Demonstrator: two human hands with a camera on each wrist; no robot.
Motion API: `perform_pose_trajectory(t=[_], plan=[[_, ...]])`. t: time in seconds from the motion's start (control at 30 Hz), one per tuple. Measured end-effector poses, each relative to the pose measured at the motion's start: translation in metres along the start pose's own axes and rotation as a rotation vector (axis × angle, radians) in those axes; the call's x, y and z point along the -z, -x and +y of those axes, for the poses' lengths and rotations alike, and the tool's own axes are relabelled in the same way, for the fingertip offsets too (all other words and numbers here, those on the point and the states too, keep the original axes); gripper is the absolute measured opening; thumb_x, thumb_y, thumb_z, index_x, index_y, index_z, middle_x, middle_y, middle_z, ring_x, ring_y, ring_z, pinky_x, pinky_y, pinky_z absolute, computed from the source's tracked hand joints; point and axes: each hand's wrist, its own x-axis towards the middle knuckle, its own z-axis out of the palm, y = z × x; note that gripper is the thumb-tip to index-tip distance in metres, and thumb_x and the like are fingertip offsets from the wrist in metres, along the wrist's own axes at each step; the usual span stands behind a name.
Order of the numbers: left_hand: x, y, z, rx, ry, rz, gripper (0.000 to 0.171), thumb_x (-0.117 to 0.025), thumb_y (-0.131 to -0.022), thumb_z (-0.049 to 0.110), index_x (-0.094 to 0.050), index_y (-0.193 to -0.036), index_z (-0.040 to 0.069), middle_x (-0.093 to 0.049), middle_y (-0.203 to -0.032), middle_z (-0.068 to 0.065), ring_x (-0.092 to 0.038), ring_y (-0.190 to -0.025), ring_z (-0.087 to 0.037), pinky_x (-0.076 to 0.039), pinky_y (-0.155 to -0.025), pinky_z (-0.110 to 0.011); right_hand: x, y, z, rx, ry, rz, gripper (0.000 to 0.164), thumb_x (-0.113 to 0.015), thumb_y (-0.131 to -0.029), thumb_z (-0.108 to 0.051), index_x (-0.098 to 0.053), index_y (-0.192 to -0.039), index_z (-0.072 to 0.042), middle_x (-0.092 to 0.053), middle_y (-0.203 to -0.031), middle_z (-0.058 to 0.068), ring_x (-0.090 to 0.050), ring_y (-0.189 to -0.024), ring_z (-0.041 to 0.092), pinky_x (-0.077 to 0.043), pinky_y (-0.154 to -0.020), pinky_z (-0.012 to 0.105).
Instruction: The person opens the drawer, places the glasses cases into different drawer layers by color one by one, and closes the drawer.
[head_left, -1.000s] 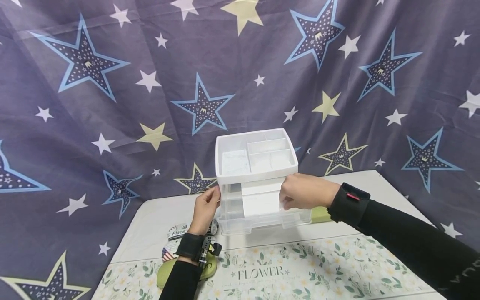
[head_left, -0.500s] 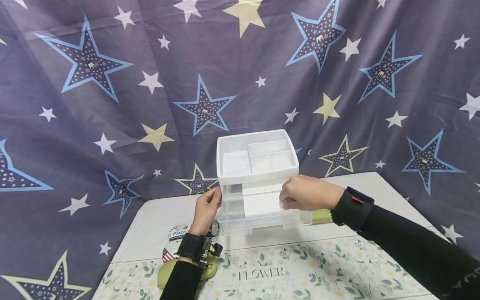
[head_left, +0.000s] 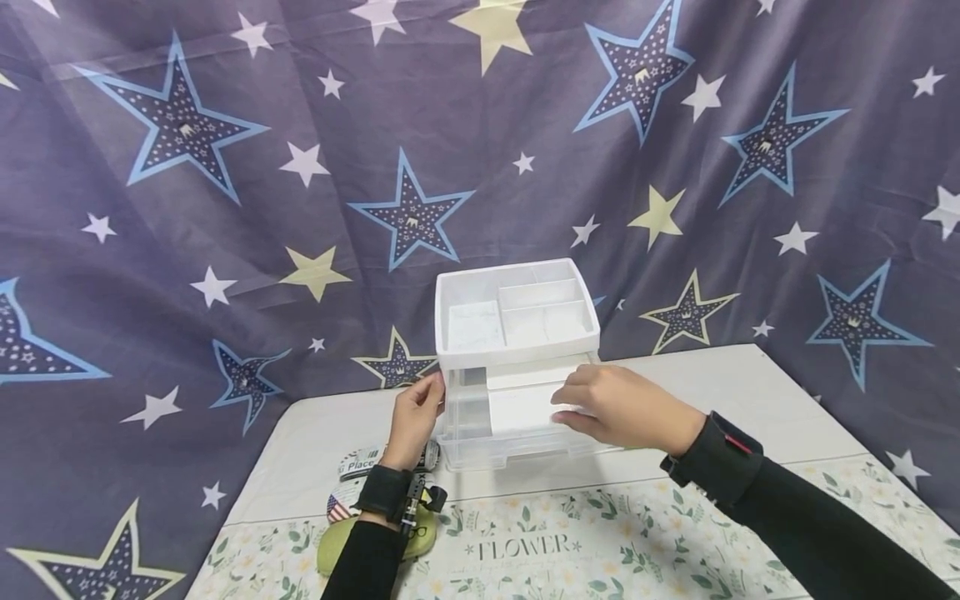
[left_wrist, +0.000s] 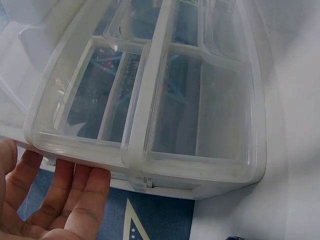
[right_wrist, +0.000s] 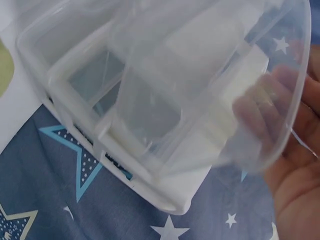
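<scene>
Hands (head_left: 414,417) (head_left: 628,407) half-curled: left gripping organizer (head_left: 519,348), right holding clear panel (right_wrist: 220,100).

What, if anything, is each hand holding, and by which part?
The left hand holds the box by an edge of its left side. Whether the right hand, at the front, holds anything cannot be told.

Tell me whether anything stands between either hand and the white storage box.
Nothing visible does. The left hand touches the edge of the white storage box, and the right hand is at its clear plastic panel. The green case lies nearer the camera, not between either hand and the box.
</scene>
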Motion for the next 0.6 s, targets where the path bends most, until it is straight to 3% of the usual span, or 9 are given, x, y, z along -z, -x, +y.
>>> perform_pose_trajectory(t=[0.13, 0.27, 0.37, 0.5, 0.6], plan=[[-0.001, 0.001, 0.004, 0.004, -0.001, 0.002, 0.042, -0.054, -0.109, 0.027, -0.06, -0.139, -0.002, -0.062, -0.134, -0.025, -0.062, -0.123, -0.039, -0.053, -0.105, -0.048, -0.008, 0.003, -0.011, 0.008, 0.061, 0.113, 0.016, -0.075, -0.096, -0.025, -0.075, -0.101, -0.009, -0.069, -0.088, -0.002, -0.062, -0.079, 0.012, -0.057, -0.068, 0.027], [-0.001, 0.009, 0.022, 0.015, -0.002, -0.009, 0.04, -0.052, -0.11, 0.02, -0.058, -0.139, -0.006, -0.061, -0.134, -0.028, -0.061, -0.124, -0.042, -0.052, -0.106, -0.051, -0.016, 0.006, -0.025, 0.006, 0.111, 0.175, 0.024, -0.07, -0.1, -0.029, -0.074, -0.107, -0.006, -0.068, -0.093, 0.0, -0.063, -0.085, 0.016, -0.058, -0.073, 0.029], [-0.001, 0.01, 0.022, 0.008, 0.0, -0.014, 0.042, -0.052, -0.11, 0.022, -0.057, -0.141, -0.006, -0.06, -0.136, -0.028, -0.061, -0.124, -0.041, -0.052, -0.106, -0.05, -0.021, 0.008, -0.034, 0.016, 0.183, 0.189, 0.028, -0.072, -0.097, -0.029, -0.072, -0.111, -0.005, -0.068, -0.096, 0.002, -0.062, -0.087, 0.019, -0.058, -0.075, 0.03], [0.0, 0.003, 0.006, -0.01, 0.005, -0.01, 0.045, -0.053, -0.109, 0.029, -0.058, -0.142, -0.002, -0.06, -0.137, -0.025, -0.062, -0.124, -0.038, -0.054, -0.105, -0.045, -0.028, 0.008, -0.045, 0.019, 0.278, 0.201, 0.037, -0.078, -0.09, -0.029, -0.071, -0.117, -0.003, -0.068, -0.099, 0.004, -0.063, -0.089, 0.021, -0.059, -0.078, 0.03], [0.0, 0.006, 0.01, -0.003, 0.003, -0.01, 0.043, -0.054, -0.109, 0.027, -0.059, -0.141, -0.002, -0.061, -0.136, -0.024, -0.062, -0.124, -0.038, -0.054, -0.105, -0.043, -0.034, 0.008, -0.052, 0.009, 0.306, 0.219, 0.044, -0.083, -0.086, -0.028, -0.07, -0.119, -0.002, -0.068, -0.101, 0.005, -0.064, -0.091, 0.021, -0.059, -0.081, 0.029]])
